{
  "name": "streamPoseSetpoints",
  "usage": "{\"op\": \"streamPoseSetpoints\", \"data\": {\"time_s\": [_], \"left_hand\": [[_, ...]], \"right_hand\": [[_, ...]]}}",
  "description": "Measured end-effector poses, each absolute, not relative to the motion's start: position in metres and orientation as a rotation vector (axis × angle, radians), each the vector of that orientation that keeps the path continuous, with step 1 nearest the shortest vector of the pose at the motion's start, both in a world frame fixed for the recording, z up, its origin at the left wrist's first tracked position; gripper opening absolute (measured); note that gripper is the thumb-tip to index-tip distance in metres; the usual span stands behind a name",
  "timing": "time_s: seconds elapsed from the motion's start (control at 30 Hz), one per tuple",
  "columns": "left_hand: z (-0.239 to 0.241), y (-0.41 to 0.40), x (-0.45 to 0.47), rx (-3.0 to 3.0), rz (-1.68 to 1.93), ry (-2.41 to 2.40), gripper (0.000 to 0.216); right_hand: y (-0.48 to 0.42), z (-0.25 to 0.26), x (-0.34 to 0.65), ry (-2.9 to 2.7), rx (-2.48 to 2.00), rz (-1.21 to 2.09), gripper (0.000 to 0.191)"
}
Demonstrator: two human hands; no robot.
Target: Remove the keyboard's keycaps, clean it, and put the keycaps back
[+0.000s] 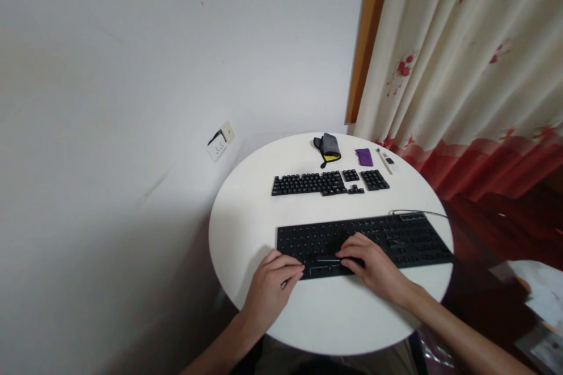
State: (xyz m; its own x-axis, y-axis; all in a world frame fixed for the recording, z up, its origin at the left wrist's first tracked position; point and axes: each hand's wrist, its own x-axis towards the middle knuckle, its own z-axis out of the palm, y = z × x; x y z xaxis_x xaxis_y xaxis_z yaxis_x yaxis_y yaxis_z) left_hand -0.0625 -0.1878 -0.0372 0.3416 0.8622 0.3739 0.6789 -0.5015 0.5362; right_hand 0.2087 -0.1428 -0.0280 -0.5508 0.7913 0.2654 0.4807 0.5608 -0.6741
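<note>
Standing behind everything is a pale wall (132,70), with a light, red-patterned curtain (422,70) hanging to its right. Before them is a round white table (246,222), its surface carrying all items noted below. A black keyboard base (308,240) lies on the table's near half, key mounts exposed in rows, its right end reaching the table's edge; a thin cable (417,212) leaves its far side at the right. Beyond the base, and apart from it, sits the main block of black keycaps (308,183), laid in rows.

Both hands are at the base. The left hand (273,278) bears on its near left corner, fingers together and partly curled, thumb just below them; whether anything is held between thumb and fingers cannot be told. The right hand (365,261) is over the middle of the base, thumb and fingers drawn closely together in a pinch on a dark bar (328,259), which projects leftward above the near rows.

Smaller items follow. A folded grey cloth (331,144) with yellow showing lies near the table's far edge. Right of the main block is the number-pad keycap group (375,180). A purple cloth (364,157) lies right of the grey one; just beside it is a slim white tool (385,162).
</note>
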Motion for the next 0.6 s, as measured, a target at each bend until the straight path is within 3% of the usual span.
{"op": "streamPoseSetpoints", "data": {"time_s": [0.3, 0.6], "left_hand": [[-0.039, -0.196, -0.065, 2.520, 0.860, 1.451, 0.022], [-0.016, -0.173, -0.042, 2.275, 0.792, 1.395, 0.023]], "right_hand": [[-0.147, -0.024, 0.207, -2.252, -1.032, 0.740, 0.015], [-0.138, -0.017, 0.194, -2.269, -0.999, 0.874, 0.014]]}}
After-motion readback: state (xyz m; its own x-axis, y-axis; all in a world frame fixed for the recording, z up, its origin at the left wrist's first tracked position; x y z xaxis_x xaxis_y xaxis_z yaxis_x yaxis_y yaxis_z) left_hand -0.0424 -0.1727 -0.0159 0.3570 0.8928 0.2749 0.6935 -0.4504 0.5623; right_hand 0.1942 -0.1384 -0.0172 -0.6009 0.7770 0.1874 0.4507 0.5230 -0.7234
